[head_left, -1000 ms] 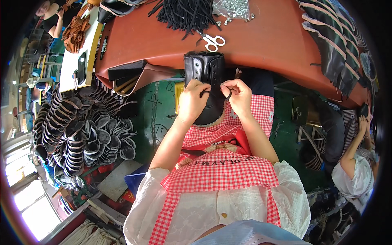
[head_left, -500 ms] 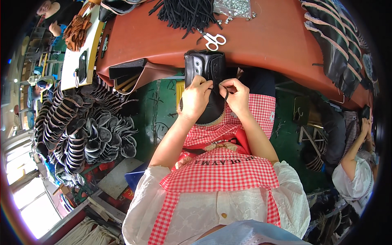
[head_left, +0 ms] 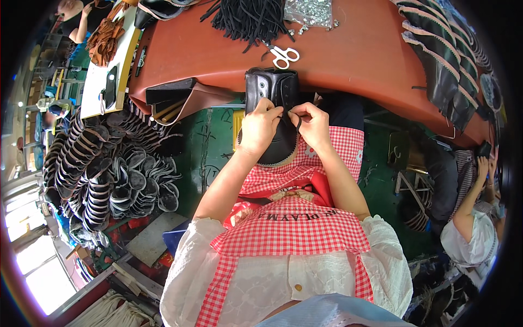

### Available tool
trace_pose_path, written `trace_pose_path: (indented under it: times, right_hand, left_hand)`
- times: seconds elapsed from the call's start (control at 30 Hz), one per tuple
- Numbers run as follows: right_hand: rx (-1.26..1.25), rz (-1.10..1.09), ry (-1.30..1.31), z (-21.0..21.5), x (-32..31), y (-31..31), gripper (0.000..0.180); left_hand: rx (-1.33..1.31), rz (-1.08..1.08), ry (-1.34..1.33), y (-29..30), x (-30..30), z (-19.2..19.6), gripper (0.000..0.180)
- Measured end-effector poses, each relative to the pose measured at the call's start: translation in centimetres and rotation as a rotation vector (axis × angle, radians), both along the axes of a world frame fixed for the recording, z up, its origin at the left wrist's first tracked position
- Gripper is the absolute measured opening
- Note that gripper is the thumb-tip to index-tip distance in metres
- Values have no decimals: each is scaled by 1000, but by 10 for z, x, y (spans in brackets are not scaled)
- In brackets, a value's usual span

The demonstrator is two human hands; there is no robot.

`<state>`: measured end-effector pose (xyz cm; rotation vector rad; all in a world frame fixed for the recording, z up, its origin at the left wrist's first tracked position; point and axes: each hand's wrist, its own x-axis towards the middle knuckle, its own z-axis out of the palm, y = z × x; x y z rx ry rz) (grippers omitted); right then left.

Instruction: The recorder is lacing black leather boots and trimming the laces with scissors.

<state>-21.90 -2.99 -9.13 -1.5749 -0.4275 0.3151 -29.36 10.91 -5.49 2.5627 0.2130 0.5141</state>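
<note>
A black leather boot upper (head_left: 279,144) lies over the edge of the table, its shaft with metal eyelets pointing away from me and its pinked toe edge toward my lap. My left hand (head_left: 259,126) is closed on the left side of the upper, thumb and fingers pinched near the eyelets; what lies between the fingertips is hidden. Close beside it, my right hand (head_left: 311,124) pinches a black shoelace (head_left: 298,126), which hangs below the fingers. White-handled scissors (head_left: 284,57) rest on the table just beyond the shaft.
On the brown table (head_left: 359,54) lie a heap of black laces (head_left: 248,22), a clear bag of metal bits (head_left: 308,12) and stacked black uppers (head_left: 444,71). More uppers (head_left: 98,169) hang at left, by a white board (head_left: 90,90). Another person (head_left: 471,234) sits at right.
Both hands keep nearly the same pinching pose at the upper. The whole view has shifted slightly, and a person at the far upper left has moved an arm.
</note>
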Motion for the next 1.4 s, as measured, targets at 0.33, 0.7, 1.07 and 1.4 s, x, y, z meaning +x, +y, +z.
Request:
trace_pose_path:
  times: [0.33,0.7,1.07,1.4]
  right_hand:
    - [-59,86,59,0,6,-5,8]
    - [23,10,-116,-2,0,-1,13]
    - [-44,-25,-113,-1,1,0,8]
    - [-89,60,-71,10,2,-9,7]
  left_hand:
    - [111,16,-4,-6,1,-3,12]
    - [-20,-36,-14,1,-2,-4,16]
    - [42,-35,-15,-1,0,-4,14]
    - [-41,-17,-80,1,-3,-8,14]
